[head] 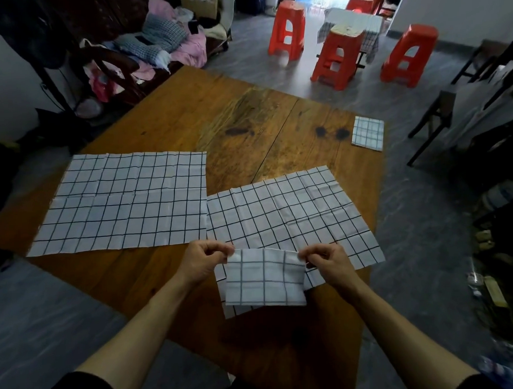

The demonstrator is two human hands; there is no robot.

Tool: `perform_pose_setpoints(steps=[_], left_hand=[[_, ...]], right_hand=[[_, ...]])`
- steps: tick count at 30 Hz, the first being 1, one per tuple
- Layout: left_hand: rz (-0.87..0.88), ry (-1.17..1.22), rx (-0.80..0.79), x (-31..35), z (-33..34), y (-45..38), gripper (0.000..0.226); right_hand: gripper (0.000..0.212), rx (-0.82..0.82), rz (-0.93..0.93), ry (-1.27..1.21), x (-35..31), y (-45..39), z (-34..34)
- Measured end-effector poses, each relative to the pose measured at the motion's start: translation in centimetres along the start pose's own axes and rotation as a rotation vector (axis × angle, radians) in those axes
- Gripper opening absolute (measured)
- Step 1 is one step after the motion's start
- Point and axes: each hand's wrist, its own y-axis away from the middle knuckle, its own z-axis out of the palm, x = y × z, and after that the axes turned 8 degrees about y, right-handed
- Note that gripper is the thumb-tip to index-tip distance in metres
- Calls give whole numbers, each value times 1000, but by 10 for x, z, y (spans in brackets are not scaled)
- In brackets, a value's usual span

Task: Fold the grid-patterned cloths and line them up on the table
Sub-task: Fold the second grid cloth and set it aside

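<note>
Wooden tabletop [163, 116] on a grey floor, with red stools [340, 58] beyond the far edge and a pile of clothes [160, 42] far left. Folded cloth [264, 277] held up over the near part, pinched at its top left corner by left hand [202, 260] and at its top right corner by right hand [329, 263]. Lay beneath it, flat and unfolded: right cloth [291, 213]. Just beside, further left, also spread flat: left cloth [123, 200]. Small folded cloth [368, 133] near the far right corner, well apart.
</note>
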Motion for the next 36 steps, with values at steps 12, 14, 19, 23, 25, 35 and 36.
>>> perform_pose_setpoints(steps=[12,14,19,23,25,35,36], left_hand=[[-63,61,-32,-8,-7,-1,20],[-51,19,-21,-7,-6,-5,21],[170,-822,-10,-25,1,-17,58],[302,-1169,-98,-34,20,-9,66],[355,-1298,-194,-37,32,-2,67],[408,-1406,-334,-82,22,5,65],[399,-1400,-316,-82,17,5,65]], right_hand=[[12,13,109,-7,-2,-11,17],[14,31,107,36,-3,-15,20],[38,154,-31,583,-1,-25,34],[55,16,-171,869,-8,-15,60],[63,-84,-235,990,-9,-10,79],[75,-307,-237,1148,31,-3,108],[77,-292,-218,1177,33,-3,104]])
